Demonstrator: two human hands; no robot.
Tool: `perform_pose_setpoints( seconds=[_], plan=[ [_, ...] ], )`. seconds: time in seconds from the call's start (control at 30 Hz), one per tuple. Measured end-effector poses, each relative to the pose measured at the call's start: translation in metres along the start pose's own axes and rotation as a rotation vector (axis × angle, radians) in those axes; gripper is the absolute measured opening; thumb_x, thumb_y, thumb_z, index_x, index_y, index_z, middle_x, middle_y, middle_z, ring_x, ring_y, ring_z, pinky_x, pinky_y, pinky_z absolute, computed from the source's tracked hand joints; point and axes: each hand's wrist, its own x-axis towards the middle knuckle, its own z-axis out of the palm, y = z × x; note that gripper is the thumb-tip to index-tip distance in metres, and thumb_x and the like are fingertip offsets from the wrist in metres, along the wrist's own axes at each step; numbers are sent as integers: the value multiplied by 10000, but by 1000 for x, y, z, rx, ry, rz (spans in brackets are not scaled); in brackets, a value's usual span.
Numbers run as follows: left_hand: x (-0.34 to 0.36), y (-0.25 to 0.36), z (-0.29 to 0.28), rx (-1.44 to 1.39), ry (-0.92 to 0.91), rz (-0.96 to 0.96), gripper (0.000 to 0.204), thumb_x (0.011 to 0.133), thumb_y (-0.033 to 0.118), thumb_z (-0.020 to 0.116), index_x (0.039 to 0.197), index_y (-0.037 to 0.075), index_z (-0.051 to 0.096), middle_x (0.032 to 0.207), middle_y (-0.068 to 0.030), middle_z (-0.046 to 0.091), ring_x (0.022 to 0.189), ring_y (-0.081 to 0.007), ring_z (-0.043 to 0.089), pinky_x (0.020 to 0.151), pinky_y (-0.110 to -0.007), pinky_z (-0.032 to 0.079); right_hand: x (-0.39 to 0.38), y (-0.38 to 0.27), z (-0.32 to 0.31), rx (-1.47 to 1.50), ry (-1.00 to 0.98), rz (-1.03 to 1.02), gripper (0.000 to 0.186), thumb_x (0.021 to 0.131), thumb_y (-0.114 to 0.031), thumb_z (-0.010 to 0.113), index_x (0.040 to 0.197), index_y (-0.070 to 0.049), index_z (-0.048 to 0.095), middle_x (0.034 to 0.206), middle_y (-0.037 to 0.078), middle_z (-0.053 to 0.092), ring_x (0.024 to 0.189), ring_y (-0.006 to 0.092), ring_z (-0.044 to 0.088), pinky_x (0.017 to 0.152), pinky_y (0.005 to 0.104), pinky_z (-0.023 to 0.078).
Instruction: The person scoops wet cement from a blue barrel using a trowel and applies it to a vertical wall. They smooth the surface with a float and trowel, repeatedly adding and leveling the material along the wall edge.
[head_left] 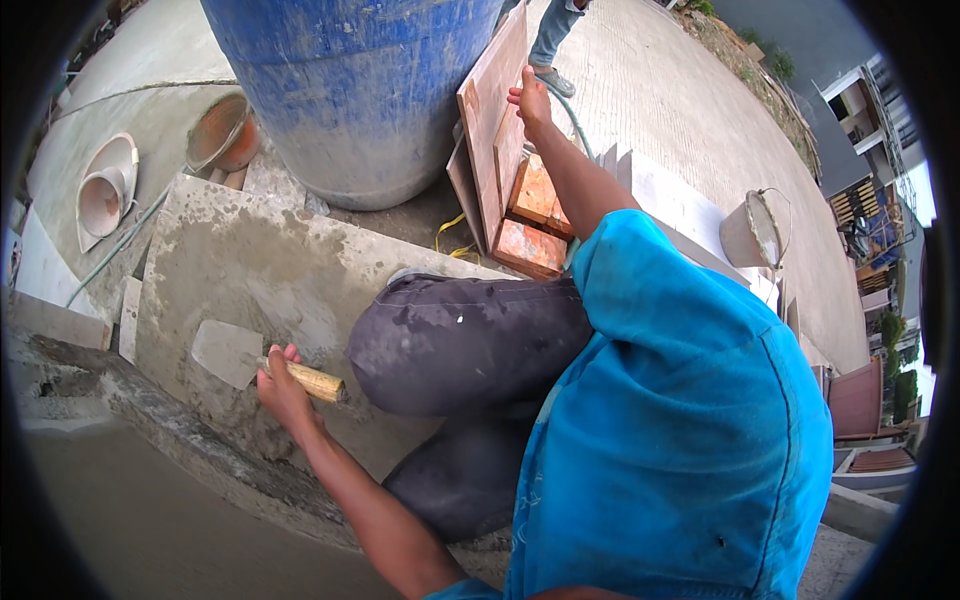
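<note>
Outdoor paved yard, mortar-covered slab beside a blue barrel.
Left hand is closed around the wooden handle of a trowel, blade flat on the mortar, pointing left. Right hand reaches far forward, arm straight, fingers loosely touching the upright tile leaning against the barrel.

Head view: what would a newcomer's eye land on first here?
Most likely the big blue barrel at top centre, then the tiles leaning on it, where the right hand rests on the top edge. Lower left, the left hand grips a wooden-handled trowel over a mortar-smeared slab.
</note>
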Motion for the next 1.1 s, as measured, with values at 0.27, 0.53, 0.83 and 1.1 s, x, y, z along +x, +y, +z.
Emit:
perform_pose_setpoints(
  seconds=[0.27, 0.53, 0.83, 1.1],
  plan=[
    [2, -1, -1, 31, -11, 3, 349, 969, 253, 622, 1105, -67, 599, 1061, -166, 719, 941, -209, 678, 836, -339, 530, -4, 1, 8, -38, 165, -70, 702, 1005, -630, 394, 1402, -52, 391, 1194, 110, 638, 1047, 199, 612, 946, 441, 413],
    [-2, 5, 1, 49, -1, 18, 371, 966, 257, 621, 1111, -84, 594, 1058, -165, 720, 949, -215, 677, 850, -345, 526, -10, 8, 9, -8, -94, -1, 634, 1011, -607, 424, 1288, -41, 492, 1169, 123, 650, 1002, 195, 626, 896, 420, 456],
    [-2, 4, 2, 89, -9, -4, 379, 966, 257, 608, 1136, -82, 602, 1058, -165, 721, 954, -219, 679, 852, -345, 527, 5, 28, 19, -88, 105, -50, 621, 1000, -595, 456, 1277, -43, 525, 1172, 97, 650, 1040, 198, 613, 884, 407, 469],
    [1, 4, -2, 92, -6, 1, 371, 968, 256, 601, 1129, -78, 603, 1066, -162, 713, 959, -219, 680, 846, -346, 524, -25, -6, 13, -94, -141, 14, 617, 992, -544, 508, 1373, -62, 452, 1209, 105, 647, 1069, 206, 618, 880, 408, 472]
  ],
)
